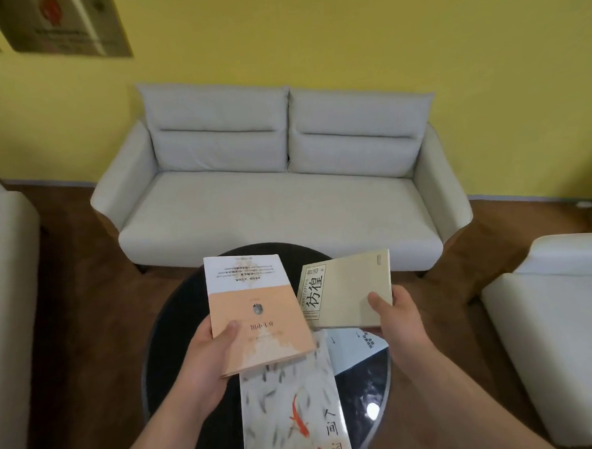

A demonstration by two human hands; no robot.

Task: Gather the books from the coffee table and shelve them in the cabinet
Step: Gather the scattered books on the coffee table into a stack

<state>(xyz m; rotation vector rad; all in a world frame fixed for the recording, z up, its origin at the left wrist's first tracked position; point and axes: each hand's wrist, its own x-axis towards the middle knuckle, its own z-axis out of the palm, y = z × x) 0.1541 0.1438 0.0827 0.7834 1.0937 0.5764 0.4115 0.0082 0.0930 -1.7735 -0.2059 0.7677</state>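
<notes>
Facing a pale grey two-seat sofa [279, 197], the person stood over a round black glass table [176, 320] with a book raised in each hand. Two books lay flat on the table. The koi-patterned book [290, 406] was nearest the camera, and a pale blue-and-white book [356, 350] was partly tucked under its right edge.

The left hand [206, 363] gripped the peach-and-white book [254, 309] by its near corner, thumb on the cover and fingers curled beneath. The right hand [395, 318] pinched the cream book [349, 290] the same way at its near right corner. Both books were held clear above the table, just beside each other and not touching.

The step in hand looked like gathering. Done well, it would mean laying the cream book squarely onto the peach one, with spines aligned, so that one hand carried both. The freed hand could then slide the koi-patterned book off the one beneath it and add each to the pile. Corner pinches looked weak for a growing stack, so a fuller grip under the spine seemed wiser. Glossy covers may also slip on one another.

By count there were four books, two held and two on the table, along with one table, one sofa and two pale armchairs, one at each edge of the view. The cabinet was not in view.
</notes>
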